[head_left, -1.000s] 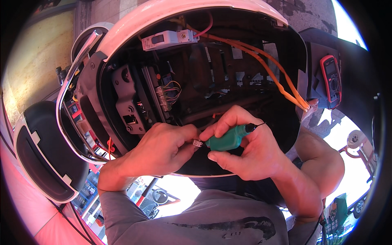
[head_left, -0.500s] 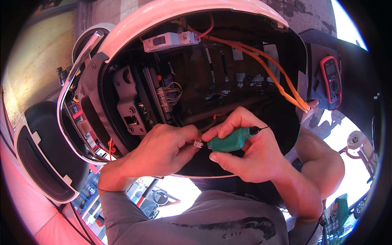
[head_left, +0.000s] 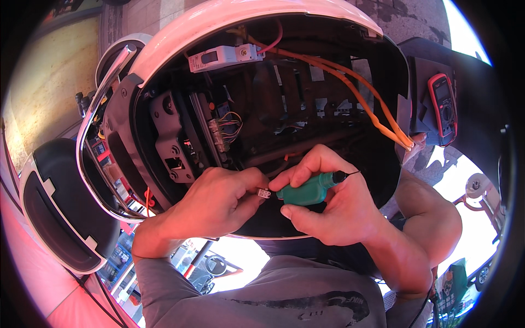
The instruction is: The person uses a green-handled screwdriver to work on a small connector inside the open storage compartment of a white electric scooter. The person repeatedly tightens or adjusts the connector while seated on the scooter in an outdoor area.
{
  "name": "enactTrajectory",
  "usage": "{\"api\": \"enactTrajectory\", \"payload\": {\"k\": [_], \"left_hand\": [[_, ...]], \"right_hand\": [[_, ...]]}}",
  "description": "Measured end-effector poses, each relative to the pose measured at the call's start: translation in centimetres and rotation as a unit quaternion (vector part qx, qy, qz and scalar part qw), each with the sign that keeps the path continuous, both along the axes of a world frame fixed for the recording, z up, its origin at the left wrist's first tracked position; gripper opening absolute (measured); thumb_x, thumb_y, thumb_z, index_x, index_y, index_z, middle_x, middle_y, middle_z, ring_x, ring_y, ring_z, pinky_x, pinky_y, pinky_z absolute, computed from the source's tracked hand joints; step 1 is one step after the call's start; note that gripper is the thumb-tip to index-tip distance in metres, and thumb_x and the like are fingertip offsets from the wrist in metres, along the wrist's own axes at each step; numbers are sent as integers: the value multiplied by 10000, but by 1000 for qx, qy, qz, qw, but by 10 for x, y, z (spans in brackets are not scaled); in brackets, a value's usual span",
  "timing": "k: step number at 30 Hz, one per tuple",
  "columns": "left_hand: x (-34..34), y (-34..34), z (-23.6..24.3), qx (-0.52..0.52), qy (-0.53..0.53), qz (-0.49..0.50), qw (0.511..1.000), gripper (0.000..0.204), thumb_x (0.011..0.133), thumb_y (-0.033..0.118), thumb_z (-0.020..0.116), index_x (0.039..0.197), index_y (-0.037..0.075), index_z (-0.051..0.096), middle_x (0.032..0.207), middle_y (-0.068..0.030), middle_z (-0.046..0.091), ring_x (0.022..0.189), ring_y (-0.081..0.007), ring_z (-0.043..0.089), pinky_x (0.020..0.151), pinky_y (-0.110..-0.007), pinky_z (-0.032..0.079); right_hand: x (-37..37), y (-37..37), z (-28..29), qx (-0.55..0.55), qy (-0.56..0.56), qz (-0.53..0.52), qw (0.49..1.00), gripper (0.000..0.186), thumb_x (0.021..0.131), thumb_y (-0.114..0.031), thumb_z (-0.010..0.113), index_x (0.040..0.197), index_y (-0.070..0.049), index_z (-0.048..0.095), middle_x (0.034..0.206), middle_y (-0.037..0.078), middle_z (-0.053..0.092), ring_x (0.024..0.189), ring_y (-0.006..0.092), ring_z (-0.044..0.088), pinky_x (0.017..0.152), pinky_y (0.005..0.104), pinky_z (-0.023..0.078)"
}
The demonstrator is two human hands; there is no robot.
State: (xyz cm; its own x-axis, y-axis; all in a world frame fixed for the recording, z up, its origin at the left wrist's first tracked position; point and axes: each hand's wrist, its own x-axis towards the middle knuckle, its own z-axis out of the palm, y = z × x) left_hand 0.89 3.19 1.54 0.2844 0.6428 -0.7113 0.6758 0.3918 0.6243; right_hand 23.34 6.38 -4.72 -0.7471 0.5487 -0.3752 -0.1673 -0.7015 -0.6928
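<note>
Just below the middle of the view, my left hand (head_left: 227,199) is closed in a pinch on a small white plug connector (head_left: 263,193) with several holes in its face. To its right, my right hand (head_left: 344,202) wraps round a green bottle-shaped tool (head_left: 306,191). A black end with a thin dark wire or tip sticks out at the tool's upper right. The tool's other end points at the connector, close to it; whether the two touch I cannot tell. Both hands are over the near edge of a dark vehicle compartment (head_left: 322,147).
A white circuit breaker (head_left: 227,57) lies at the compartment's far edge, with orange cables (head_left: 355,90) running right. A wired connector block (head_left: 219,134) sits at the left inside. A red-and-black multimeter (head_left: 443,106) rests on the dark seat at right. A chrome rail (head_left: 87,142) curves at left.
The view has shifted slightly, and the connector's holed face is turned a little. Both hands keep their holds at nearly the same spots.
</note>
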Motion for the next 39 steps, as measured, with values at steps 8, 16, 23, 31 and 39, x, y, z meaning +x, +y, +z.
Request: {"api": "enactTrajectory", "payload": {"k": [8,16,23,31,39], "left_hand": [[-1,-2,-1,8,1,-1,1000,145,844,22,700,987,18,678,703,-138,678,632,-338,693,544,-394,513],[0,-1,-1,25,1,-23,999,128,830,13,701,957,13,680,733,-143,669,656,-343,688,548,-400,505],[-1,-2,-4,33,-10,-21,999,90,838,20,698,921,8,666,718,-151,650,645,-347,674,547,-416,489],[0,-1,-3,20,1,-23,1000,95,862,36,689,953,10,680,713,-152,654,647,-345,677,556,-413,499],[1,2,-1,4,13,-29,999,119,853,32,685,971,14,682,713,-147,662,657,-344,686,566,-410,506]], "right_hand": [[-2,-3,-6,147,5,-19,989,366,759,81,774,997,-28,518,1086,191,737,961,160,702,841,302,545],[0,1,-4,134,5,12,991,375,756,83,787,998,-29,523,1084,183,735,1002,165,701,864,305,538],[-3,0,0,-19,-2,3,1000,382,791,111,755,1027,-37,494,1137,181,711,1032,141,667,874,291,536],[-1,-1,-1,24,-7,4,1000,364,790,112,732,1024,-35,496,1136,183,708,990,111,654,844,278,543],[-1,-2,-4,32,2,-6,999,361,789,106,733,1023,-36,499,1128,177,709,961,107,659,818,277,550]]}}
